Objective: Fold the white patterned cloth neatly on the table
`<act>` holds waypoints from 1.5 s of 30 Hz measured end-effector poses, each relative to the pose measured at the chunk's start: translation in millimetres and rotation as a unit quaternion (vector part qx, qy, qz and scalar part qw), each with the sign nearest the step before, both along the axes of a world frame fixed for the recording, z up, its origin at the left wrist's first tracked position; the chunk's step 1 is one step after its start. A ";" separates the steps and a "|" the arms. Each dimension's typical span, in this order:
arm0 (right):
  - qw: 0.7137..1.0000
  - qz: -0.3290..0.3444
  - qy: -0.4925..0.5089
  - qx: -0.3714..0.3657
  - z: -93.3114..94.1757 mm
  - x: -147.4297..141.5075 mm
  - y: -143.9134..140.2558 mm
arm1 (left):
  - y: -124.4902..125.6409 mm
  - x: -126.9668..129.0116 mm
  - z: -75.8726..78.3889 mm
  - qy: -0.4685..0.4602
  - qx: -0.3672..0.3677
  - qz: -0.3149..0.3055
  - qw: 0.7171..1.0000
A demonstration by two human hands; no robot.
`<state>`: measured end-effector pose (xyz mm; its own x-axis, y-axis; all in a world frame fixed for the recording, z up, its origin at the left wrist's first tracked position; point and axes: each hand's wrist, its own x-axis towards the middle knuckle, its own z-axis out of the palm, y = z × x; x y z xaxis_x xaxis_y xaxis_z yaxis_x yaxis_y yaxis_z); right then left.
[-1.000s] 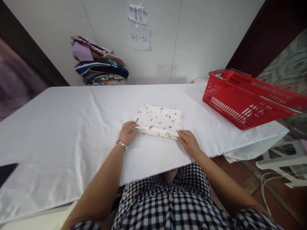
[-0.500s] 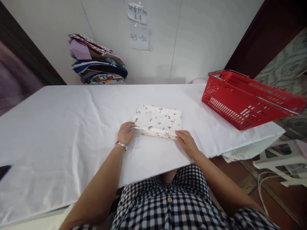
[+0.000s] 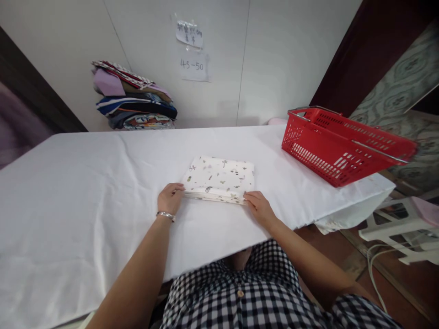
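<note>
A folded white cloth [image 3: 219, 176] with small printed plants and animals lies flat on the white-covered table in front of me. Its layered folded edge faces my body. At the near left corner, my left hand [image 3: 170, 197] pinches the cloth between thumb and fingers; a silver bracelet circles that wrist. My right hand [image 3: 259, 206] grips the near right corner in the same way, fingers on top. The thumbs are partly hidden.
A red plastic basket [image 3: 329, 148] with metal handles stands at the table's right end. Folded fabrics [image 3: 135, 98] are stacked at the back left by the wall. Two paper signs [image 3: 194, 66] hang there. White plastic stools [image 3: 401, 226] stand at the lower right.
Both hands keep their hold on the cloth's near corners. The whole view has shifted slightly, with wall, basket and cloth appearing a little lower and further left.
</note>
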<state>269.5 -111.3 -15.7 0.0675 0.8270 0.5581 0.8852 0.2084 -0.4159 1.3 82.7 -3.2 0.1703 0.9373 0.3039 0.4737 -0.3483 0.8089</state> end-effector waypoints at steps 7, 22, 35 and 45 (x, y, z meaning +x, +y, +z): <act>1.000 -0.009 0.014 0.000 -1.1 -0.5 -3.2 | -2.6 0.8 0.8 -0.008 -0.043 0.044 0.998; 0.997 -0.026 -0.064 -0.018 -2.2 -3.2 4.4 | 9.1 12.7 10.0 0.121 -0.134 0.124 0.976; 1.000 0.010 -0.013 -0.016 7.4 -6.9 12.5 | 14.0 10.5 2.7 0.161 -0.089 0.151 0.971; 0.999 0.023 0.031 -0.020 4.7 -10.7 10.5 | -5.9 28.2 16.1 0.171 0.175 0.058 0.968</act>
<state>258.7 -100.8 -11.0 0.0617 0.8514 0.5208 0.8471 0.2313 -0.4785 29.4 76.8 12.9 0.2164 0.8060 0.5510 0.7449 -0.5011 0.4405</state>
